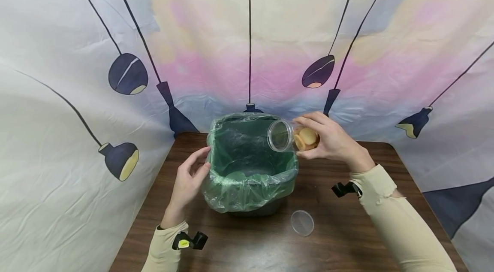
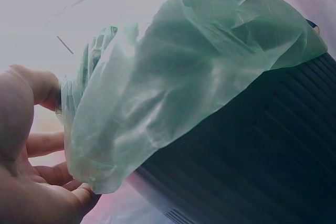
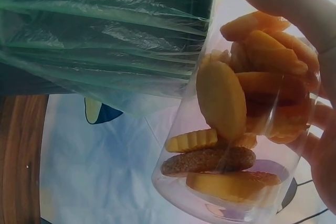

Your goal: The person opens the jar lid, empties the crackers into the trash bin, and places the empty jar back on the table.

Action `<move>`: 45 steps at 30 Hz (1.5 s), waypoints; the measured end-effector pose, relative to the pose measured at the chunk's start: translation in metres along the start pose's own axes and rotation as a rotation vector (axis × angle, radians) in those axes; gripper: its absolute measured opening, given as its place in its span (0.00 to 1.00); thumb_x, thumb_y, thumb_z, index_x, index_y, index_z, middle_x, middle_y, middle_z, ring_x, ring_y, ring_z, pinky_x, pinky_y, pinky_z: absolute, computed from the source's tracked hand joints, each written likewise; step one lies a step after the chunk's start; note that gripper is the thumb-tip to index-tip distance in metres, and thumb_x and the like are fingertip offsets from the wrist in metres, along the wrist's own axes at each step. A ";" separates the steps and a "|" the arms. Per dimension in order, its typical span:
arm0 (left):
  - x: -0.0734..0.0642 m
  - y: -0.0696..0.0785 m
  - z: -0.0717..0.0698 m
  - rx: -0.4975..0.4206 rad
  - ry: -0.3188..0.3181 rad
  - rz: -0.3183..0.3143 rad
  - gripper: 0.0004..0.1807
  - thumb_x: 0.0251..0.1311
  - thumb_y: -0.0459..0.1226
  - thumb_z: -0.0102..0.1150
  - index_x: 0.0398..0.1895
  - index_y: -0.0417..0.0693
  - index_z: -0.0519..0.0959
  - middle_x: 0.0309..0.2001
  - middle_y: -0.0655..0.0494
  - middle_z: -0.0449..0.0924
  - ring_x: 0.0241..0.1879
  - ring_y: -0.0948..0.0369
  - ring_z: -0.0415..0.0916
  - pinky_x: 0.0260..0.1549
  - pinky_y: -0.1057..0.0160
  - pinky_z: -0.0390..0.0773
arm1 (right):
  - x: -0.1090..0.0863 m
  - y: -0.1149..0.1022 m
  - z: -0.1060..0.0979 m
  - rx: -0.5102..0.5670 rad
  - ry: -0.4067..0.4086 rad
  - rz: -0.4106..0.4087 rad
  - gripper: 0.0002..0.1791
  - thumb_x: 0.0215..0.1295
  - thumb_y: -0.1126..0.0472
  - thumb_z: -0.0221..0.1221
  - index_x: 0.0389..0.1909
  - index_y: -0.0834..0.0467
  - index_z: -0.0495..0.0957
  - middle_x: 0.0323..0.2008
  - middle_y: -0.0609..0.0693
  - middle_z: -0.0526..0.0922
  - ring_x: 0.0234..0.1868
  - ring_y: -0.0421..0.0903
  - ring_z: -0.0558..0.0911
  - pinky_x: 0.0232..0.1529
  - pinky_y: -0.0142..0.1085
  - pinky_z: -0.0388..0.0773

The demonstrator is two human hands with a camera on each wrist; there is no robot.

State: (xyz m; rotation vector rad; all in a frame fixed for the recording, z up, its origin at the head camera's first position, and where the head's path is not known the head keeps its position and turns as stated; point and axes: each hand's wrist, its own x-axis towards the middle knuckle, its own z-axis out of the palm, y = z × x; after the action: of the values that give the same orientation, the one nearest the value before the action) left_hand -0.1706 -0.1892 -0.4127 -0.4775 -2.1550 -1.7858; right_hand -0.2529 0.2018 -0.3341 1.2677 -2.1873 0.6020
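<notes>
A bin (image 2: 252, 145) stands on the table, lined with a green plastic bag (image 1: 247, 190) folded over its rim. My left hand (image 1: 189, 182) touches the bag at the left rim, thumb and forefinger spread apart. My right hand (image 1: 332, 141) grips a clear jar (image 1: 281, 135) tipped on its side, its uncovered mouth over the bin's right part. Inside the jar, yellow and brown food-like pieces (image 3: 220, 100), some flat and round and one ridged, are gathered toward the base. A clear round lid (image 1: 302, 223) lies on the table in front of the bin.
The dark wooden table (image 1: 247, 246) extends around the bin. Close behind it hangs a fabric backdrop (image 1: 285, 27) printed with lamps, and more cloth hangs at both sides.
</notes>
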 end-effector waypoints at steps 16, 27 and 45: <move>-0.001 -0.001 0.000 -0.020 0.008 0.013 0.21 0.66 0.25 0.53 0.62 0.35 0.72 0.54 0.36 0.75 0.47 0.66 0.74 0.45 0.75 0.74 | 0.004 0.000 -0.001 -0.033 -0.004 -0.061 0.47 0.28 0.53 0.80 0.57 0.61 0.77 0.52 0.58 0.78 0.51 0.54 0.76 0.48 0.49 0.75; -0.002 -0.003 0.000 -0.013 0.017 0.013 0.21 0.66 0.25 0.53 0.62 0.36 0.72 0.54 0.37 0.75 0.47 0.66 0.75 0.45 0.74 0.75 | 0.008 0.002 0.000 -0.063 0.013 -0.122 0.46 0.28 0.50 0.79 0.55 0.62 0.78 0.50 0.59 0.79 0.48 0.55 0.77 0.46 0.49 0.76; -0.001 -0.003 0.000 -0.013 0.014 0.008 0.21 0.65 0.25 0.54 0.62 0.37 0.73 0.54 0.38 0.76 0.47 0.65 0.75 0.45 0.74 0.75 | 0.013 -0.002 -0.002 -0.142 -0.035 -0.138 0.48 0.29 0.47 0.78 0.58 0.59 0.76 0.50 0.59 0.79 0.50 0.57 0.78 0.50 0.52 0.75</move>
State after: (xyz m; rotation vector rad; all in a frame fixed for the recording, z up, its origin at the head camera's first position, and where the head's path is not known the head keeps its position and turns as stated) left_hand -0.1716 -0.1903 -0.4159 -0.4745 -2.1303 -1.7944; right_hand -0.2566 0.1937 -0.3239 1.3486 -2.1087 0.3658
